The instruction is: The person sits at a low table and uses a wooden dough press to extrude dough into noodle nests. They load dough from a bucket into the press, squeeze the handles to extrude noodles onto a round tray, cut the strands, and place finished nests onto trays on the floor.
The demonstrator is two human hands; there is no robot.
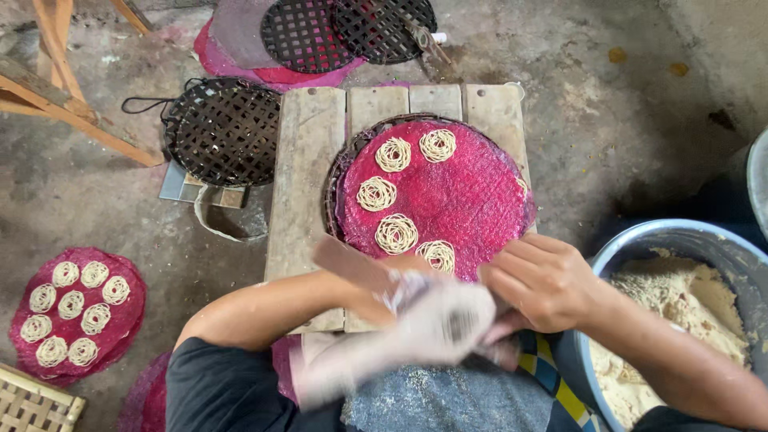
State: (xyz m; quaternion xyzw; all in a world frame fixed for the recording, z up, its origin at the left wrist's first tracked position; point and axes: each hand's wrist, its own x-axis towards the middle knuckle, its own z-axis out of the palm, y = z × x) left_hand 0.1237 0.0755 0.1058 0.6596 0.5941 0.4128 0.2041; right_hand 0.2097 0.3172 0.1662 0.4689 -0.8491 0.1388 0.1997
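A round red mat (472,200) lies on a dark woven tray (330,188) atop a low plank stool (304,176). Several pale noodle coils (396,234) sit along the mat's left side. At the stool's near edge, both hands work a hand press (440,324) dusted white and blurred by motion. My left hand (396,276) grips it by a brown wooden handle (344,264) that sticks out to the left. My right hand (544,284) is closed on the press's right side, just over the mat's near rim.
A grey basin (640,240) of pale crumbly dough (688,296) stands at my right. On the concrete floor at left lies another red mat with several coils (76,312). Empty black woven trays (224,132) (344,32), a wooden frame (56,88) and a cane basket (32,404) surround the stool.
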